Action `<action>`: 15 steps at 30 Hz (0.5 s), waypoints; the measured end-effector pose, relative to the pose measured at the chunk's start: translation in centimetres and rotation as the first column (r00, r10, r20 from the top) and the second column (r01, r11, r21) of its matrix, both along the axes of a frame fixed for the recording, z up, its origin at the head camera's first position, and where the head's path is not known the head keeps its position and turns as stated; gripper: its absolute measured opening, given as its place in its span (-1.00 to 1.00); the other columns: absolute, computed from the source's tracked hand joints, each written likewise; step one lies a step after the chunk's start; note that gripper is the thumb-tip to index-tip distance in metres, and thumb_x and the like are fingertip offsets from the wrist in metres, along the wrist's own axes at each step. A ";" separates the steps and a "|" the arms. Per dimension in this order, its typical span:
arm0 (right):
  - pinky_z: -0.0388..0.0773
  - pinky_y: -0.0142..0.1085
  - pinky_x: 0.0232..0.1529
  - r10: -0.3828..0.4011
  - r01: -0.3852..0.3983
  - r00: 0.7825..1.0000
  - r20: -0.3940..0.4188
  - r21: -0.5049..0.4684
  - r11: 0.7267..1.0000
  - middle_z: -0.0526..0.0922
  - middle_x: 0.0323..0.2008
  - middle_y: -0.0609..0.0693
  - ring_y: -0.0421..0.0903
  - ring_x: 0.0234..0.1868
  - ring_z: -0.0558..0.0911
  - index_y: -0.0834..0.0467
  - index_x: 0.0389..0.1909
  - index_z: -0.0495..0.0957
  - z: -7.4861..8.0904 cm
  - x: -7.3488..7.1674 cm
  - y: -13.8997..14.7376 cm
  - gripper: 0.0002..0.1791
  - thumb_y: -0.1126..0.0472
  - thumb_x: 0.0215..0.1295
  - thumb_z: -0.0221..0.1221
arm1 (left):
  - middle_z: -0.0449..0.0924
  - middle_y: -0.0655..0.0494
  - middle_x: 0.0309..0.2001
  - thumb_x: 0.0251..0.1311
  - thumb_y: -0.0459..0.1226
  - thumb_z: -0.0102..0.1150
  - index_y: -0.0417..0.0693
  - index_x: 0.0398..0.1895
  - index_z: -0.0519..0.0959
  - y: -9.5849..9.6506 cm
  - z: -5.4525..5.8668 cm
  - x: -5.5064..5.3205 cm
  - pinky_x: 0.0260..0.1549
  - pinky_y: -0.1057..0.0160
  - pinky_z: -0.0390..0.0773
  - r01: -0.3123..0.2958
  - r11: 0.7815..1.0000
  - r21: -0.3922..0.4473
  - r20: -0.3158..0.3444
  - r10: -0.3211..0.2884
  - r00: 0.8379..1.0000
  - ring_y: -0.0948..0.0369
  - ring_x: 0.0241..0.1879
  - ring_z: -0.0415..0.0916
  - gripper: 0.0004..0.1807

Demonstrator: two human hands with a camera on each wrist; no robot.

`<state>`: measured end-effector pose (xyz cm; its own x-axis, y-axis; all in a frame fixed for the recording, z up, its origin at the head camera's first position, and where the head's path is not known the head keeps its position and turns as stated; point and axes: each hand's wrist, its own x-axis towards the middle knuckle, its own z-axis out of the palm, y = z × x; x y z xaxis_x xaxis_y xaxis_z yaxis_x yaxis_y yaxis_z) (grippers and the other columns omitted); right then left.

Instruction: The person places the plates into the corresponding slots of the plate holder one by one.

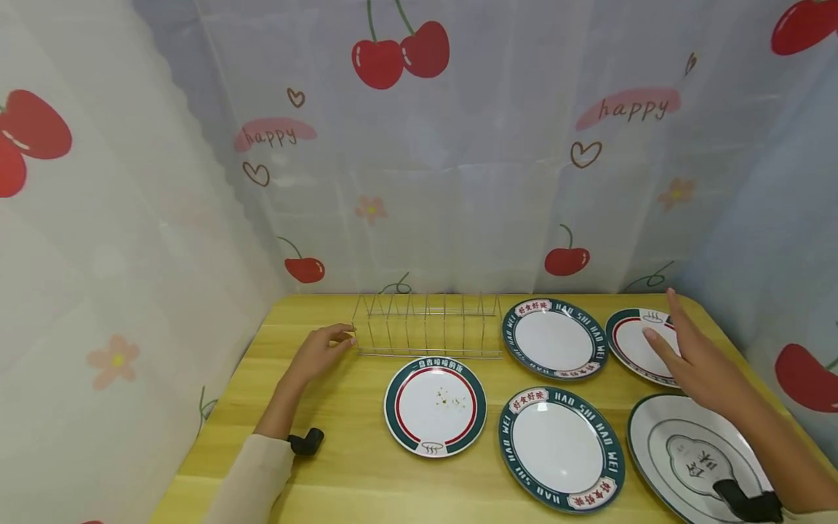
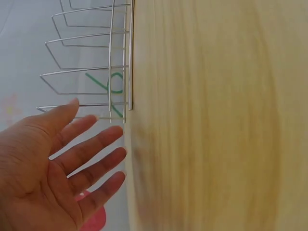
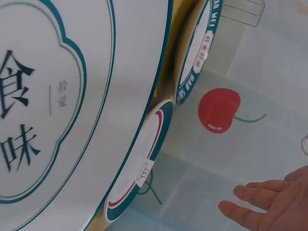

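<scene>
My left hand (image 1: 322, 353) is at the left end of a silver wire dish rack (image 1: 428, 356), fingers loosely spread. In the left wrist view, the thumb overlaps the rack's end wire (image 2: 86, 105), and nothing lies between the fingers. Over the right side of the table hovers my right hand (image 1: 703, 371), fingers extended and holding nothing. It partly covers a small red-ringed plate (image 1: 631, 342) at the back right. Below that hand lies a large white plate (image 1: 655, 444) with dark characters, its right part hidden by the forearm.
Two green-rimmed plates, one at the back (image 1: 555, 339) and one in front (image 1: 556, 444), lie right of centre. A red-ringed plate (image 1: 425, 415) with small specks sits before the rack. Behind the wooden table (image 1: 353, 466) hangs a cherry-print curtain (image 1: 458, 189).
</scene>
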<state>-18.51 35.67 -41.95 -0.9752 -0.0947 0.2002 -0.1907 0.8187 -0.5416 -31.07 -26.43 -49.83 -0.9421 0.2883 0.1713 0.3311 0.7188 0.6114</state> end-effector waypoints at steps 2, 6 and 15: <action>-0.24 0.51 0.32 0.006 -0.006 1.000 0.006 -0.013 1.000 -0.41 0.58 0.34 0.54 0.49 -0.21 0.11 0.60 -0.52 0.0 0.9 0.6 -0.06 -0.02 0.62 -0.04 | 0.71 -0.09 0.03 0.43 -0.19 0.22 -0.18 0.13 0.66 0.1 -0.1 -0.2 0.14 -0.19 0.54 0.010 0.999 0.041 0.001 -0.010 1.000 -0.11 0.08 0.62 -0.67; -0.05 0.57 0.23 -0.040 0.039 0.999 0.033 0.031 0.999 -0.20 0.52 0.52 0.61 0.43 -0.03 0.18 0.61 -0.42 -0.2 2.6 1.8 -0.07 -0.04 0.60 -0.01 | 0.71 -0.05 0.02 0.42 -0.21 0.24 -0.15 0.00 0.73 0.1 -0.3 -0.3 0.10 -0.13 0.58 0.014 0.995 0.094 0.011 -0.015 1.000 -0.07 0.05 0.63 -0.75; 0.46 0.44 -0.08 -0.218 0.200 0.969 0.117 0.146 0.969 0.32 0.11 0.69 0.61 0.03 0.38 0.59 0.40 0.10 -2.1 6.3 4.8 -0.19 -0.03 0.56 0.08 | 0.75 0.02 -0.07 0.39 -0.22 0.26 -0.10 -0.06 0.76 0.1 -1.1 -0.7 0.07 -0.04 0.62 0.010 0.977 0.214 0.048 -0.021 0.999 0.02 0.02 0.65 -0.80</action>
